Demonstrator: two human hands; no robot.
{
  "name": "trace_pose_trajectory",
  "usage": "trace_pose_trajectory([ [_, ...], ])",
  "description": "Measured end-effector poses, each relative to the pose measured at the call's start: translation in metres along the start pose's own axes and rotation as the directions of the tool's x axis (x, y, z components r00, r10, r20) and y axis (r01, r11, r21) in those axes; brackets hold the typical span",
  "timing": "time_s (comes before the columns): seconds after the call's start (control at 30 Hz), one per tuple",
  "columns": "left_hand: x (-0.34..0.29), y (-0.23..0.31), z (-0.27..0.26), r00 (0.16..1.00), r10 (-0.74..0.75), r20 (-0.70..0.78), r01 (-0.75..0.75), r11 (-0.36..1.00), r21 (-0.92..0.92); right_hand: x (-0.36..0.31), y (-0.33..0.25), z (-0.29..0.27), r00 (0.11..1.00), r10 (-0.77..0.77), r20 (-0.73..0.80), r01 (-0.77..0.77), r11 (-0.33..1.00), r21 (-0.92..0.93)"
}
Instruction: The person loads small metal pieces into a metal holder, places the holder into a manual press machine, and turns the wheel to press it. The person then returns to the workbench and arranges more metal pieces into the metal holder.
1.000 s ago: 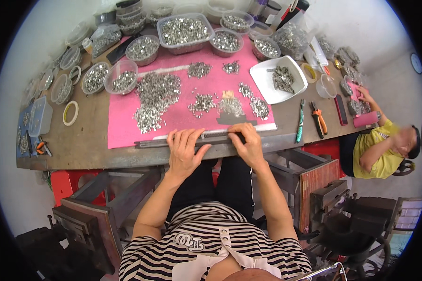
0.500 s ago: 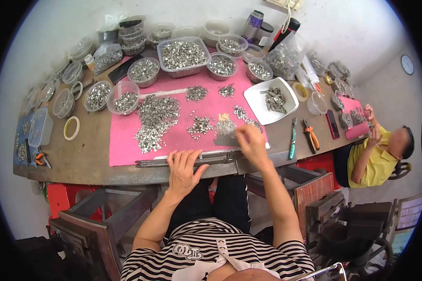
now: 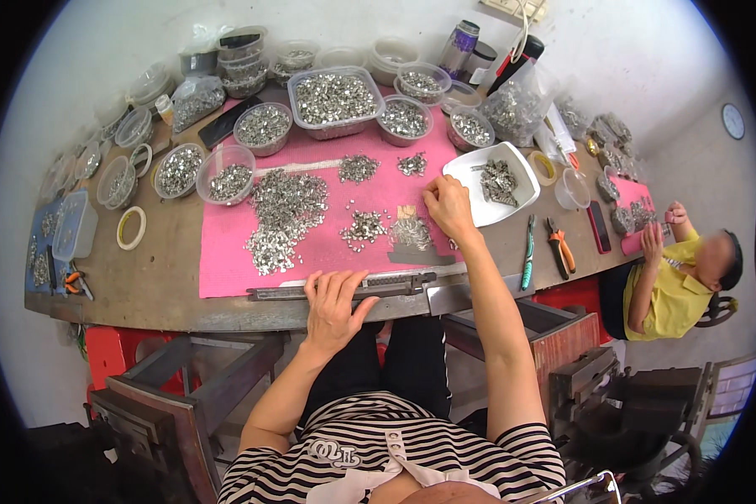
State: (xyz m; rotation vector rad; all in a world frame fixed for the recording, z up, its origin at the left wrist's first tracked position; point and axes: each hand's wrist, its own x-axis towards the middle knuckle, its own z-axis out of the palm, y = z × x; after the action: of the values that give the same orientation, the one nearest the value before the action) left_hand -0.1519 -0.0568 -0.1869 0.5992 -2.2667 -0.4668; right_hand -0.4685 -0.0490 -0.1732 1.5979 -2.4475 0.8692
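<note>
My left hand lies over a long dark metal bar at the table's front edge. Its fingers are stretched out on the bar and the thumb is held apart. Beside the white tray, my right hand hovers over the pink mat with its fingers curled together. What they pinch, if anything, is hidden. Just left of it, a cluster of thin silvery pieces lies above a flat grey strip. Small metal parts form a loose pile between my hands, and a larger heap spreads to the left.
Tubs of metal parts line the back. Green-handled pliers and orange-handled pliers lie at right near a phone. A tape roll is at left. A person in yellow sits at the far right.
My right hand has moved away from the front edge, up beside the white tray. My left hand stays on the bar. The other person's hands have shifted.
</note>
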Motion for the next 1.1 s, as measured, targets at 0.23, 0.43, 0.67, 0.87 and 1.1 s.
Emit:
trace_pose_trajectory([
  [0.23,-0.001,0.000,-0.001,1.000,0.003,0.009,-0.003,1.000,-0.004,-0.008,-0.002,-0.007,0.995,-0.085,-0.043,0.085,0.996,-0.017],
  [0.43,-0.001,0.000,0.000,1.000,0.003,-0.011,-0.003,1.000,0.007,-0.019,-0.024,-0.035,0.998,0.069,-0.011,-0.064,0.961,0.270],
  [0.67,0.002,0.000,0.000,1.000,0.009,0.002,-0.009,1.000,0.002,-0.106,-0.049,-0.047,0.926,0.152,0.344,-0.360,0.628,0.690],
  [0.87,0.000,-0.001,0.002,1.000,0.010,0.002,-0.010,1.000,0.002,-0.119,-0.049,-0.047,0.913,0.182,0.365,-0.406,0.492,0.770],
  [1.1,-0.001,0.000,0.001,1.000,0.013,0.000,-0.013,1.000,0.006,-0.125,-0.051,-0.047,0.914,0.224,0.340,-0.406,0.440,0.801],
])
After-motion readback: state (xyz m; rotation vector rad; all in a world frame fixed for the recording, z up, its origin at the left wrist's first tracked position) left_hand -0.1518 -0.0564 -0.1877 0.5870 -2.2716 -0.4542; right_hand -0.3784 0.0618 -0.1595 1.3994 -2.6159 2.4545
